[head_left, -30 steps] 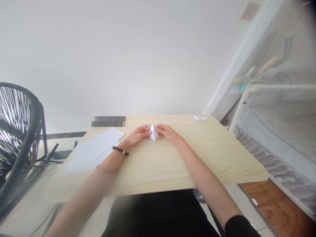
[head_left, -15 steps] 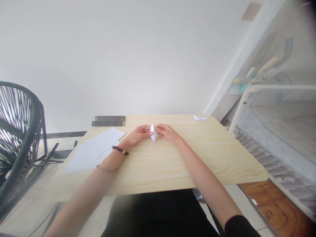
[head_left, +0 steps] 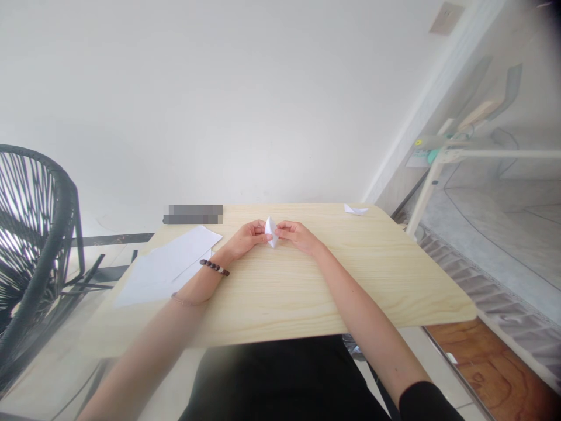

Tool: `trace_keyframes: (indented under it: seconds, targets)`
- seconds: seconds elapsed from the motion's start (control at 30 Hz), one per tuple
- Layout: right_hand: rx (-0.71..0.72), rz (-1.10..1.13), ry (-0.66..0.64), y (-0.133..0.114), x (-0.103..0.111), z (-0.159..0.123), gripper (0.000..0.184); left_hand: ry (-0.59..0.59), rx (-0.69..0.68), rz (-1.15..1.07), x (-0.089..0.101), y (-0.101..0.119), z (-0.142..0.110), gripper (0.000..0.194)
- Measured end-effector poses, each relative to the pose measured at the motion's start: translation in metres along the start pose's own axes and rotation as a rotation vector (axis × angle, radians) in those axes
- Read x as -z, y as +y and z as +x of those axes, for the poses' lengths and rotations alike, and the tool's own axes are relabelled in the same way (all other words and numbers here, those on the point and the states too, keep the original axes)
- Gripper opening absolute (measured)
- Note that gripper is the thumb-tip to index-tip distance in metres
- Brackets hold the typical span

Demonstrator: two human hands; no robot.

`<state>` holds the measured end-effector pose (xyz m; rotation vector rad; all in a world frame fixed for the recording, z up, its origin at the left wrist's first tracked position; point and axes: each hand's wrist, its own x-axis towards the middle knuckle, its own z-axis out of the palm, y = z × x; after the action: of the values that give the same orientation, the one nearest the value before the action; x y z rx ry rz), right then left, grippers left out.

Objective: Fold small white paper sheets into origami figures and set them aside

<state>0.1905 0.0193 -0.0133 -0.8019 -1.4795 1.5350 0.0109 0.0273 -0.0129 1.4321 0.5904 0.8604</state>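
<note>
A small piece of folded white paper (head_left: 270, 230), pointed at top and bottom, is held between my two hands above the middle of the table (head_left: 280, 292). My left hand (head_left: 249, 238) pinches its left side, thumb in front. On the right side, my right hand (head_left: 297, 235) grips the paper's edge between thumb and fingers. The fingers behind the paper are partly hidden. Left of my left wrist lie white paper sheets (head_left: 162, 266), partly under the forearm.
Another folded paper piece (head_left: 356, 209) lies at the table's far right edge. A dark blurred-out object (head_left: 193, 215) is at the far left edge. A woven chair (head_left: 39, 234) stands at left, and a white metal frame (head_left: 427, 193) at right. A wall rises behind the table.
The folded paper has tilted and shifted slightly up and to the left, showing more of its right face. Both hands keep hold of it, almost in the same place.
</note>
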Motion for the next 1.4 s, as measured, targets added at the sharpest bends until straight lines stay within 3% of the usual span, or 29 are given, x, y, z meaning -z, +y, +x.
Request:
trace_keyframes:
  seconds: [1.13, 1.4]
  targets:
    - [0.023, -0.038, 0.022, 0.0019, 0.0001, -0.0002, 0.021, -0.059, -0.031, -0.01, -0.0003, -0.0004, 0.0, 0.025]
    - [0.023, -0.044, 0.026, 0.0046, 0.0024, 0.0007, 0.023, -0.052, -0.023, 0.007, 0.0014, -0.0015, 0.0008, 0.032]
